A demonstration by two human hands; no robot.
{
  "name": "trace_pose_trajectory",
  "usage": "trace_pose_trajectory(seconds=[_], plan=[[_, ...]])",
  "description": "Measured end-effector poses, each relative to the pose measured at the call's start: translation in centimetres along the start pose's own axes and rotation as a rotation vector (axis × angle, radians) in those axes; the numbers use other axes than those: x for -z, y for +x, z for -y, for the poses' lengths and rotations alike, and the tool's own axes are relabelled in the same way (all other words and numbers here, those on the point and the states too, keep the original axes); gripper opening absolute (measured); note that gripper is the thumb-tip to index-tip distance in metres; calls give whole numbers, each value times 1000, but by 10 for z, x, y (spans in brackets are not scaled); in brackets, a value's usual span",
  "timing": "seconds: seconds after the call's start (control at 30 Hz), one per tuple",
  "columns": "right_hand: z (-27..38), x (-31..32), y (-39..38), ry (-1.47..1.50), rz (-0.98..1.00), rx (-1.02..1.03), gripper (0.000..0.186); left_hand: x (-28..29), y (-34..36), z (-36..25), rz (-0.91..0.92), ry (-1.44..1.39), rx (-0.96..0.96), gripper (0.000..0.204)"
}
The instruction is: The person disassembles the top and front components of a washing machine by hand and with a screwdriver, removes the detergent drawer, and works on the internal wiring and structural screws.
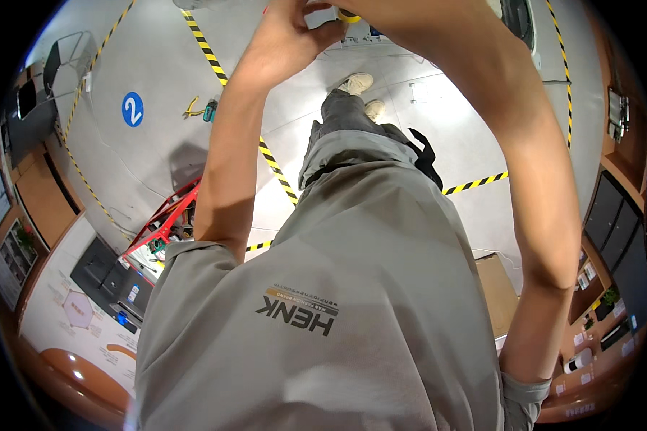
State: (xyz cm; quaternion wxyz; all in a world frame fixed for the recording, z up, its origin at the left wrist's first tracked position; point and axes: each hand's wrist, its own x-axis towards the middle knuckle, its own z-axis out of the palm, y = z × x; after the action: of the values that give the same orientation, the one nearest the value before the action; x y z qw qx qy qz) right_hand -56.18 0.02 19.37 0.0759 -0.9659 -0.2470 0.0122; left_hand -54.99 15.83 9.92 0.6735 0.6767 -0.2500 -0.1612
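Note:
Both my arms are raised toward the top edge. My left hand point(295, 32) shows only in part, its fingers bent inward and cut off by the edge. Close by its fingertips is a small round yellow and black thing point(349, 16), whose kind I cannot make out. What the left fingers hold, if anything, is hidden. My right forearm point(474, 65) reaches up across the top. The right hand's fingers are out of sight behind the wrist and past the edge.
On the grey floor to the left lie yellow-handled pliers point(193, 108) beside a green and black tool point(210, 110). A red-framed rack point(167, 215) stands left of my body. Yellow-black tape point(207, 50) marks the floor. A cardboard box point(497, 291) is at right.

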Motion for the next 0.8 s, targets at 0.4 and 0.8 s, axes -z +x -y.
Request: trace_pose_trajectory(seconds=[0.4, 0.8], plan=[[18, 24, -29, -226, 79, -42, 28, -18, -9, -10, -6, 72, 101, 49], [24, 27, -41, -290, 104, -47, 15, -17, -5, -1, -20, 119, -66, 56]])
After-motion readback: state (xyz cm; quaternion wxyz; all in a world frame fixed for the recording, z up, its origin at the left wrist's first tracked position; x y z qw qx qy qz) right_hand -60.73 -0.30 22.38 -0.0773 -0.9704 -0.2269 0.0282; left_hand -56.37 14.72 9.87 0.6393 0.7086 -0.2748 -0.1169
